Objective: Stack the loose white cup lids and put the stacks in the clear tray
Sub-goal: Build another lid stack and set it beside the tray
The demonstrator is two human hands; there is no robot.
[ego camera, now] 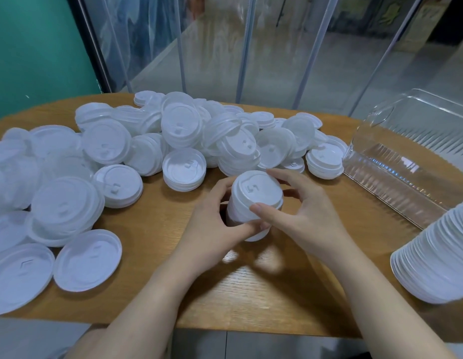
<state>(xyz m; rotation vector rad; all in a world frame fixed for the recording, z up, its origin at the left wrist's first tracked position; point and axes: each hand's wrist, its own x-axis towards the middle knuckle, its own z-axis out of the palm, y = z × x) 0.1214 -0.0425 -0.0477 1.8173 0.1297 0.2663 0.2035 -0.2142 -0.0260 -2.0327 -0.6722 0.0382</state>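
Observation:
A short stack of white cup lids (pixel 255 200) is held just above the wooden table (pixel 152 275), in the middle of the view. My left hand (pixel 215 226) grips its left side and lower part. My right hand (pixel 300 211) grips it from the right, thumb on the front rim and fingers curled behind. A big heap of loose white lids (pixel 173 136) covers the table's far and left parts. The clear tray (pixel 396 164) lies at the right, and I see no lids in it.
A tall finished stack of lids (pixel 437 257) lies tilted at the right edge, in front of the tray. Two single lids (pixel 88 260) lie flat near the table's front left edge. Clear plastic curtain strips (pixel 251 47) hang behind the table.

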